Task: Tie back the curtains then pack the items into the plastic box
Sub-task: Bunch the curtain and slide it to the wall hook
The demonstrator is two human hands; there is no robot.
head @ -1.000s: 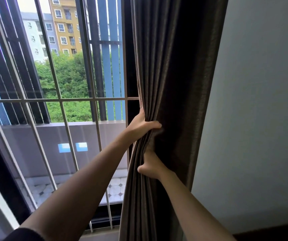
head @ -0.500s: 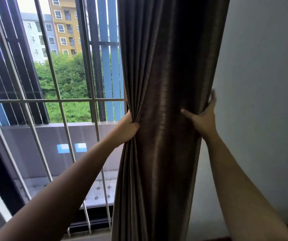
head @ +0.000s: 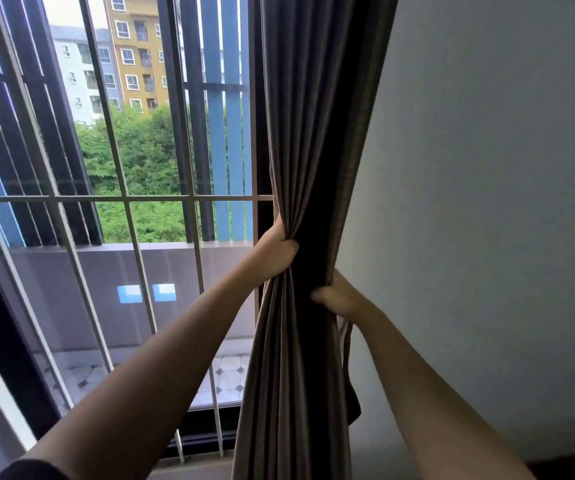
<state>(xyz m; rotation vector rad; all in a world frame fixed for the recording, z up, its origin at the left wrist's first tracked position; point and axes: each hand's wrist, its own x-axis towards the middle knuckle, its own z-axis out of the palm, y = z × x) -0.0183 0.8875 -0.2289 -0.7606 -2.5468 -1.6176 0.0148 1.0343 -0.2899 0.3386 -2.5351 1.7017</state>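
A dark brown curtain [head: 310,140] hangs bunched between the window and the wall. My left hand [head: 275,252] grips its left edge at mid height, fingers wrapped into the folds. A little lower, my right hand [head: 336,296] grips the curtain's right edge, thumb in front and fingers behind the cloth. Between the two hands the curtain is squeezed into a narrow waist. A strip of the same brown cloth [head: 350,372], perhaps a tieback, hangs down below my right hand. No plastic box or other items are in view.
A barred glass window [head: 126,202] fills the left side, with a balcony, trees and buildings outside. A plain pale wall [head: 487,202] is on the right. A dark strip of skirting [head: 566,464] shows at the bottom right.
My right hand dropped from the curtain's outer edge and closed around it lower down. The curtain is now gathered much tighter between both hands, and a cloth strip shows below my right hand.
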